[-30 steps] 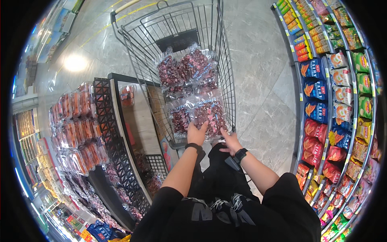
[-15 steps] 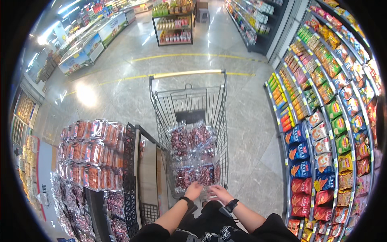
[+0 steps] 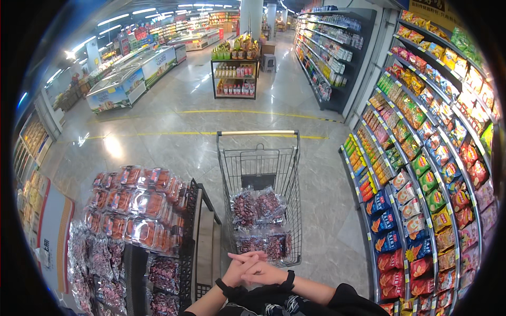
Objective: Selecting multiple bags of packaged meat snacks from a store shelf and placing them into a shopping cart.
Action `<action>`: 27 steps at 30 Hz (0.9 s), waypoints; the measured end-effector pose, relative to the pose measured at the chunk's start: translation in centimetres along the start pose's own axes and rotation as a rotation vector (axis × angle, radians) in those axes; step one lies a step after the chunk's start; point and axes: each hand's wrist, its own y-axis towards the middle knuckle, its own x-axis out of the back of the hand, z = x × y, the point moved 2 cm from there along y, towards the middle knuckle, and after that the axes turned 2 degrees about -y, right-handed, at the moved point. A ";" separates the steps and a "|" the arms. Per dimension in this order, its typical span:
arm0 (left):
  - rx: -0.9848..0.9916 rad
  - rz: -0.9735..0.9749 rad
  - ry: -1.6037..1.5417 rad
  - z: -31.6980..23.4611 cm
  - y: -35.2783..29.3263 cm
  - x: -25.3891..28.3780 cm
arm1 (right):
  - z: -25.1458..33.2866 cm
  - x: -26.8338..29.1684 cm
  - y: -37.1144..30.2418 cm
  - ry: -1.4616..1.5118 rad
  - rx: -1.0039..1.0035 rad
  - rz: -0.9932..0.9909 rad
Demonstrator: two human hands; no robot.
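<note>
My left hand (image 3: 237, 269) and my right hand (image 3: 265, 273) are clasped together in front of my body. Their fingers overlap and are closed, and no item shows between them; part of the left fingers is hidden. Just beyond them stands a wire shopping cart (image 3: 294, 210) with a pale handle bar (image 3: 256, 133) at its far end. Inside the cart lie several clear plastic packs of dark red, small-pieced goods (image 3: 244, 206). Neither hand touches these packs.
At the left, a display holds stacked clear trays of reddish-brown food (image 3: 147, 216) and clear packs (image 3: 109, 258), beside a black crate (image 3: 188, 231). Snack shelves (image 3: 416, 195) line the right. Ahead are a small shelf stand (image 3: 235, 79), freezer chests (image 3: 117, 90) and a dark shelf unit (image 3: 332, 58).
My hands have come together from apart over the near packs and drawn back toward my body. The view has tilted up, showing more of the store ahead.
</note>
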 end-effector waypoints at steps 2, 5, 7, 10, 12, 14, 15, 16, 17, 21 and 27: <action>-0.043 -0.017 -0.061 -0.2 -0.9 0.6 | 2.0 -1.3 1.0 -0.053 0.319 -0.123; -0.177 -0.029 0.067 -3.1 -3.5 -0.2 | 4.7 -2.7 1.7 0.132 0.042 -0.089; -0.314 -0.056 0.289 -5.2 -5.2 -1.0 | 4.7 -3.5 2.4 0.116 0.089 -0.079; -0.335 -0.087 0.283 -5.7 -6.4 0.0 | 5.8 -4.9 3.4 0.109 0.177 -0.090; -0.302 -0.096 0.361 -8.1 -7.7 0.0 | 7.4 -5.1 4.4 -0.045 0.427 -0.131; -0.342 -0.113 0.542 -10.1 -8.6 0.7 | 10.0 -4.7 4.8 -0.192 0.657 -0.159; -0.396 -0.110 0.672 -11.4 -9.2 1.3 | 11.8 -4.7 4.7 -0.397 0.562 -0.103; -0.448 -0.097 0.807 -13.0 -9.6 1.7 | 13.3 -4.8 4.4 -0.601 0.461 -0.056; -0.544 -0.023 0.927 -15.4 -10.2 1.2 | 14.5 -5.1 4.4 -0.606 0.358 -0.041; -0.743 -0.081 1.097 -20.9 -11.7 2.5 | 18.3 -6.0 5.3 -0.774 0.817 -0.373; -1.058 0.007 1.279 -26.8 -13.5 -0.9 | 22.9 -8.8 6.5 -0.611 1.072 -0.448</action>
